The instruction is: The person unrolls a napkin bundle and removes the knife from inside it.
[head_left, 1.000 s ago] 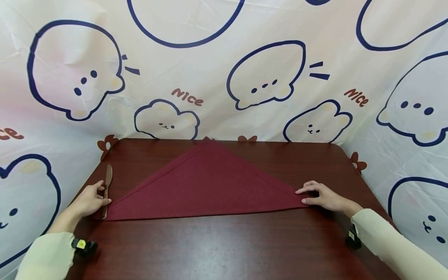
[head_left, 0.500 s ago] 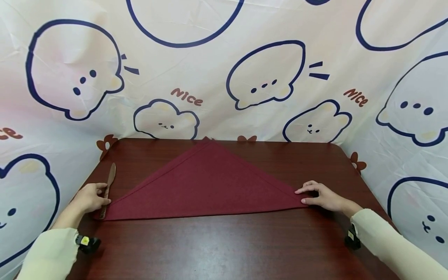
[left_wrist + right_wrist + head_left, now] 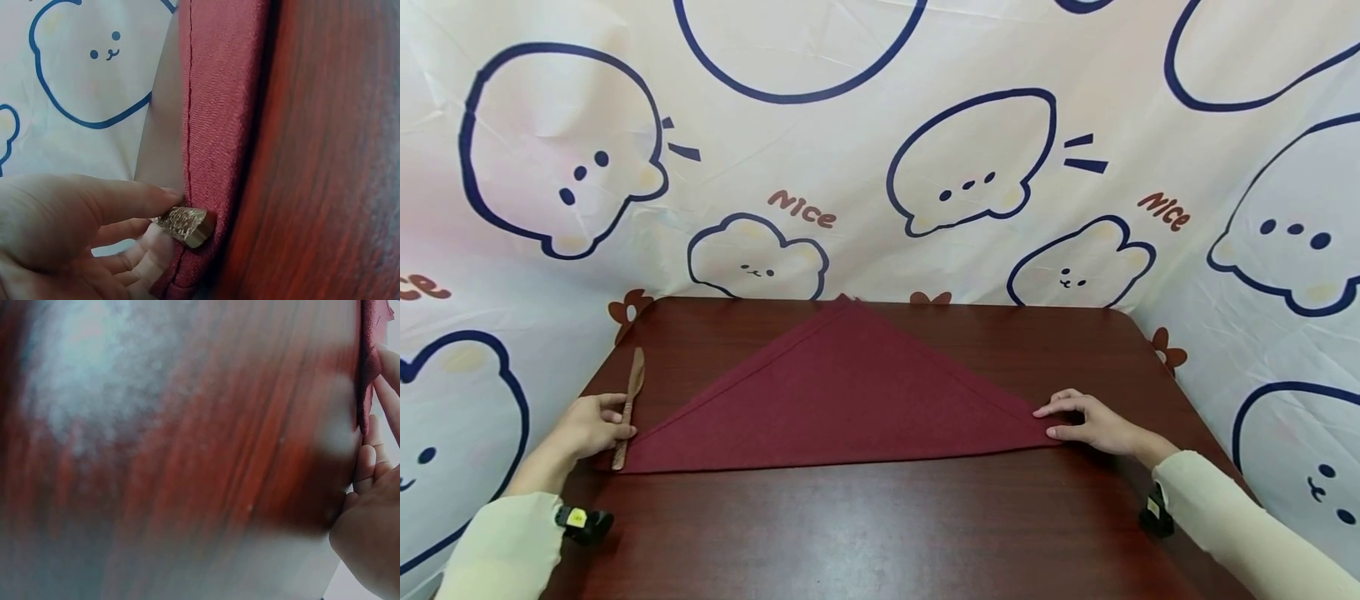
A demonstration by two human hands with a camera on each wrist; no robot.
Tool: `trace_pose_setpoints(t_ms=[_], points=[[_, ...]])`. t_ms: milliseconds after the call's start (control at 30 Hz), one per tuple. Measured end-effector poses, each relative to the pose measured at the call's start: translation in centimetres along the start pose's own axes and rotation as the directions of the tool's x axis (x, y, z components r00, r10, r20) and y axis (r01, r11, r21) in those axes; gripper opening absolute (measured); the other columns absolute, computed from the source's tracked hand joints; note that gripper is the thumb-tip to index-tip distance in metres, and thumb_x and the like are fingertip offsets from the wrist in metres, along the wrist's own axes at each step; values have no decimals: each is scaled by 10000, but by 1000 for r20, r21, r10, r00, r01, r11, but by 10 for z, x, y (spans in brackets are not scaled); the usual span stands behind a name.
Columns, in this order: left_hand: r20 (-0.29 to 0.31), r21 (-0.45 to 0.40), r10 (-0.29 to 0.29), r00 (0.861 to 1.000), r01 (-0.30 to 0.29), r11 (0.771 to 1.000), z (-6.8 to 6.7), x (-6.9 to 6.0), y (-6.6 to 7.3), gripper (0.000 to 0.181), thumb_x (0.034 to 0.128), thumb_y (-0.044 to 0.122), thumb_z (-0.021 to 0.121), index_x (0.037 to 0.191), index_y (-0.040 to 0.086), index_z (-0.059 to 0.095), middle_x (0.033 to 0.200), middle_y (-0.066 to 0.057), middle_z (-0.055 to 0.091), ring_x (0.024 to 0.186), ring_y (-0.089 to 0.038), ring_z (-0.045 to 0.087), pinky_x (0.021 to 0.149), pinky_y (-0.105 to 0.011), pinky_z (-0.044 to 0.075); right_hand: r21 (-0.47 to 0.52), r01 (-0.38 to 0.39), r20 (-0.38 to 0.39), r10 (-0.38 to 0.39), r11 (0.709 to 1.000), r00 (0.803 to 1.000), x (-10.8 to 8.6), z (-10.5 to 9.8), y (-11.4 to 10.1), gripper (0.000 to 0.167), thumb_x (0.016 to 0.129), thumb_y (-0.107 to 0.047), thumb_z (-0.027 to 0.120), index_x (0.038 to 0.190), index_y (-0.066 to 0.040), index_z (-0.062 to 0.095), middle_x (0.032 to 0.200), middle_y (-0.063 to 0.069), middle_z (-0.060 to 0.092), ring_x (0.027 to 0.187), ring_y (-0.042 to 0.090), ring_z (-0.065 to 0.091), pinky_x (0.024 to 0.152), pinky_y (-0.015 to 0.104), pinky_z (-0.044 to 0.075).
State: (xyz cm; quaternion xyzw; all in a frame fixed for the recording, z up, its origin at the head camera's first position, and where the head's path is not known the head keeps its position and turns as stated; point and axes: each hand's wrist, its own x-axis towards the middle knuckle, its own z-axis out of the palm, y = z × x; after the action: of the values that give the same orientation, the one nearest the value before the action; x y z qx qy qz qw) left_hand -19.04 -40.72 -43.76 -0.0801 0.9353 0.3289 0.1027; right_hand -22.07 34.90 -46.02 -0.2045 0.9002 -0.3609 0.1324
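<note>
In the head view, a dark red cloth napkin [image 3: 842, 392], folded into a triangle, lies with its point toward the far table edge. A table knife [image 3: 637, 375] stands lengthwise across its left corner, blade pointing away. My left hand [image 3: 587, 425] pinches the knife's handle between thumb and fingers. The left wrist view shows the gold, patterned handle end [image 3: 187, 226] over the cloth's seamed edge. At the right corner of the napkin, my right hand [image 3: 1093, 423] rests with thumb and forefinger spread on the cloth. Only part of that hand shows in the right wrist view.
A brown wooden table [image 3: 850, 533] with rounded far corners carries the cloth. Around it hangs a pale fabric backdrop [image 3: 857, 167] printed with blue cartoon outlines. Both wrists wear a black camera mount [image 3: 583, 525].
The knife in my left hand has tilted and shifted slightly, its handle end a little further left. The right hand and the napkin look unmoved.
</note>
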Motion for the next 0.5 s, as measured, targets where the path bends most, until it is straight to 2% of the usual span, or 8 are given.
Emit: trace_pose_setpoints(t_ms=[133,500], points=[[-6,-21,1,1000,-1,1000,1,-1,0,688,895,15,691,1418,-219,310,852,-130,599,681,-144,570,577,-273,512,0,0,-7,0,1000,1000,-1,0,1,302,924,-227,736,1218,-156,744,1287,119,553,1127,-68,386,983,503,415],[11,-69,24,1000,-23,997,0,0,-3,670,903,-12,676,1413,-218,294,872,-179,609,618,-114,586,555,-259,542,-9,-5,5,5,1000,1000,-2,0,-3,305,931,-238,728,1224,-154,742,1268,116,560,1116,-23,411,982,501,410]])
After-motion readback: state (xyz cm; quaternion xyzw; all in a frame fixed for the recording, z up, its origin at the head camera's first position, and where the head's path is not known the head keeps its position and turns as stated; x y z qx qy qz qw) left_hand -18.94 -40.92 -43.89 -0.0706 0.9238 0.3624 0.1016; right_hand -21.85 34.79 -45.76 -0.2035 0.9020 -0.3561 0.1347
